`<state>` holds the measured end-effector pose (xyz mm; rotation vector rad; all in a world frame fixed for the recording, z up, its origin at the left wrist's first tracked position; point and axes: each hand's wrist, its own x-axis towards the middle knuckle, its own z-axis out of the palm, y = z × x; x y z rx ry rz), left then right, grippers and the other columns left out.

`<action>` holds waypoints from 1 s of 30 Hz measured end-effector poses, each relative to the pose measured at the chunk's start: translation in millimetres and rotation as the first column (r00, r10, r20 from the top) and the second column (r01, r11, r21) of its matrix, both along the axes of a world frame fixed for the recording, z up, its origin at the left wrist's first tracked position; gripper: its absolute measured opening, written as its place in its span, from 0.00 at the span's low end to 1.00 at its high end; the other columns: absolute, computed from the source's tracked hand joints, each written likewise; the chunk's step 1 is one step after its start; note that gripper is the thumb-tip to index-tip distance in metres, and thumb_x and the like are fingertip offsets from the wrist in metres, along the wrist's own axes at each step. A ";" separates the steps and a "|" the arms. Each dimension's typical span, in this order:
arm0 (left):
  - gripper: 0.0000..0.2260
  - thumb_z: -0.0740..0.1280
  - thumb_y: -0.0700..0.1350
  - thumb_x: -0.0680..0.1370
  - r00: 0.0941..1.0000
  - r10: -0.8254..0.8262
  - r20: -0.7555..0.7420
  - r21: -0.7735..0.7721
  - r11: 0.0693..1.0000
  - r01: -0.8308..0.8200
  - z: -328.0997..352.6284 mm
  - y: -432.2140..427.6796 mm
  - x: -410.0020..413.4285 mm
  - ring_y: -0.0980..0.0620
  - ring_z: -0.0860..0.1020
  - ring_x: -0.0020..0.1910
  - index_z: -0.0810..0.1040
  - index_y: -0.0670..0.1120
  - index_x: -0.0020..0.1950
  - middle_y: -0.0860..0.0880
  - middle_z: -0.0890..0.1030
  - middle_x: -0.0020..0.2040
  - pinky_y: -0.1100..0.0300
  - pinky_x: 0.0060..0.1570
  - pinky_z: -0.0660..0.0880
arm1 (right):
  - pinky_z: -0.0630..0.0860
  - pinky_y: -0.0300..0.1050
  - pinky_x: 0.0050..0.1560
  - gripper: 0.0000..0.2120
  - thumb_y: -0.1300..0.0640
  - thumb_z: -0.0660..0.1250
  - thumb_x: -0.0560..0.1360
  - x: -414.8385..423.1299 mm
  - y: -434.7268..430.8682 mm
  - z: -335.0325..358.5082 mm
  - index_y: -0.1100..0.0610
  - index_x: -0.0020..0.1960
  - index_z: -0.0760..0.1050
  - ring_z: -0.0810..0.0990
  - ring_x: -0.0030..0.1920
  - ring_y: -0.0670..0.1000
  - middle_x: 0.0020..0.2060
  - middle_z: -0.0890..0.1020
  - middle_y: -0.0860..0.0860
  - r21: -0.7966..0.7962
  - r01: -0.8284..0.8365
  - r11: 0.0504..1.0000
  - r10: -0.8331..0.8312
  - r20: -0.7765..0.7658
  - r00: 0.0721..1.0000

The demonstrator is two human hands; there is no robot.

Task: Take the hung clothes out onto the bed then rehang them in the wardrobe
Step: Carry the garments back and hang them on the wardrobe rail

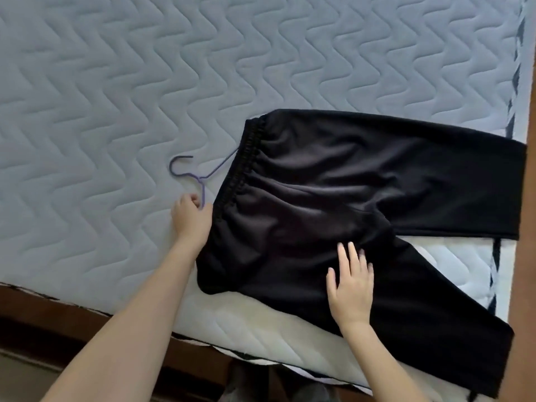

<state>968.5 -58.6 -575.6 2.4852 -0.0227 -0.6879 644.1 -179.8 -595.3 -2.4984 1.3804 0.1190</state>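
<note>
Trousers (362, 181) lying on bed (116, 82); right hand (352, 281) resting flat, open, on them; left hand (191, 216) gripping hanger (200, 177) beside waistband.

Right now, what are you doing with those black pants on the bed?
A person has a pair of black pants spread out on the quilted mattress. A purple wire hanger is tucked into the waistband, with its hook poking out onto the bed. The left hand is pinching the hanger's wire just beside the waistband. The right hand lies flat and open on the fabric near the legs, holding it down. The pants are not hanging anywhere yet.
</note>
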 end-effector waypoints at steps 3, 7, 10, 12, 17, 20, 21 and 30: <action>0.08 0.64 0.47 0.77 1.000 -0.026 -0.001 -0.044 0.999 0.026 -15.1 -4.0 7.0 0.48 0.75 0.47 0.76 0.45 0.53 0.49 0.79 0.47 0.55 0.49 0.70 | 0.57 0.59 0.73 0.27 0.51 0.57 0.77 -3.6 2.0 -21.0 0.57 0.75 0.66 0.64 0.73 0.61 0.74 0.68 0.56 -0.043 0.001 0.999 -0.002 -0.014 1.000; 0.11 0.60 0.41 0.78 0.938 0.074 -0.338 -0.320 0.928 -0.188 0.1 -3.7 17.1 0.51 0.71 0.33 0.72 0.45 0.36 0.51 0.76 0.30 0.58 0.37 0.66 | 0.56 0.58 0.74 0.27 0.50 0.56 0.77 -1.7 2.1 -16.0 0.55 0.75 0.64 0.63 0.74 0.60 0.74 0.67 0.55 0.001 0.011 1.000 -0.011 -0.050 0.999; 0.11 0.57 0.37 0.80 0.875 0.052 -0.482 -0.417 0.864 -0.281 43.4 -7.8 15.5 0.55 0.70 0.30 0.69 0.46 0.38 0.55 0.75 0.25 0.63 0.35 0.67 | 0.59 0.55 0.73 0.26 0.49 0.55 0.78 -0.3 -7.2 9.7 0.54 0.75 0.64 0.63 0.74 0.58 0.74 0.67 0.53 0.146 0.014 0.989 -0.007 -0.049 0.999; 0.10 0.55 0.38 0.80 0.859 -0.047 -0.509 -0.475 0.848 -0.235 86.4 -18.9 4.2 0.55 0.68 0.27 0.69 0.46 0.39 0.55 0.71 0.23 0.63 0.31 0.64 | 0.64 0.48 0.71 0.24 0.51 0.57 0.80 2.3 -15.5 38.9 0.54 0.75 0.65 0.67 0.72 0.53 0.71 0.70 0.51 0.354 0.077 0.932 -0.103 0.055 0.993; 0.11 0.56 0.44 0.80 0.908 -0.257 -0.331 -0.506 0.860 0.059 223.9 -50.5 -55.4 0.54 0.64 0.26 0.69 0.45 0.39 0.51 0.63 0.25 0.59 0.30 0.60 | 0.73 0.41 0.55 0.13 0.54 0.59 0.81 2.2 -16.9 154.2 0.52 0.63 0.74 0.79 0.56 0.51 0.53 0.81 0.49 0.684 0.283 0.672 -0.574 0.241 0.782; 0.13 0.56 0.43 0.82 0.897 -0.347 -0.273 -0.604 0.788 0.122 309.0 -57.4 -94.4 0.52 0.65 0.27 0.66 0.45 0.37 0.43 0.63 0.29 0.61 0.30 0.62 | 0.78 0.47 0.51 0.09 0.57 0.59 0.81 -13.4 -13.4 236.3 0.50 0.51 0.79 0.82 0.48 0.52 0.43 0.84 0.51 0.749 0.246 0.615 -0.676 0.340 0.653; 0.13 0.56 0.43 0.82 0.886 -0.377 -0.269 -0.640 0.758 0.128 336.2 -57.2 -106.3 0.52 0.64 0.26 0.65 0.44 0.37 0.43 0.63 0.30 0.62 0.28 0.62 | 0.79 0.50 0.51 0.10 0.57 0.59 0.81 -20.5 -12.0 264.0 0.51 0.49 0.80 0.83 0.47 0.53 0.41 0.84 0.52 0.762 0.235 0.604 -0.692 0.354 0.629; 0.13 0.57 0.40 0.82 0.825 -0.524 -0.212 -0.804 0.573 0.157 462.7 -13.6 -199.0 0.55 0.59 0.23 0.68 0.41 0.38 0.52 0.60 0.26 0.65 0.22 0.56 | 0.80 0.49 0.46 0.15 0.59 0.57 0.82 -121.6 45.3 409.5 0.59 0.47 0.82 0.84 0.42 0.56 0.38 0.85 0.57 0.762 0.200 0.616 -0.763 0.514 0.393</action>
